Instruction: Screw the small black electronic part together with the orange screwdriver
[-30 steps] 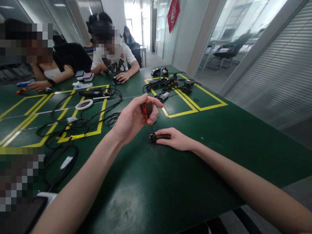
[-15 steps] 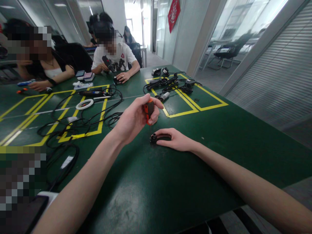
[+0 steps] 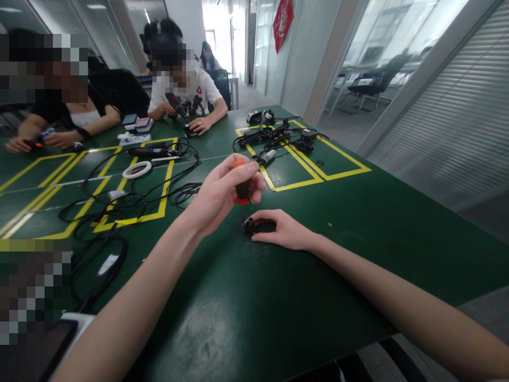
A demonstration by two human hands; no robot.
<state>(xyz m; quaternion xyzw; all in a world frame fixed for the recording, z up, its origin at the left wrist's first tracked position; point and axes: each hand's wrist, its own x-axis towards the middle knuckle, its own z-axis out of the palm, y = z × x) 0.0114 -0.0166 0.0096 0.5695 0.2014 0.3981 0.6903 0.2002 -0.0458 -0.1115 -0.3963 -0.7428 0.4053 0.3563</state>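
My left hand is closed round the handle of an orange and black screwdriver. The screwdriver stands upright, and its thin shaft runs down to the left edge of a small round black part on the green table. That part has a short dark post on top. My right hand curves round it from the right, thumb on the near side and fingers on the far side, holding it against the table. Exactly where the screwdriver's tip sits is too small to make out.
Black cables and a white ring lie to the left. Several black devices with cords lie inside yellow tape at the back. Across the table, a person in a white shirt holds a power tool; another person sits further left.
The fingers of my left hand have shifted round the screwdriver handle, the thumb now lying across its top. My right hand and the black part stay nearly in place.
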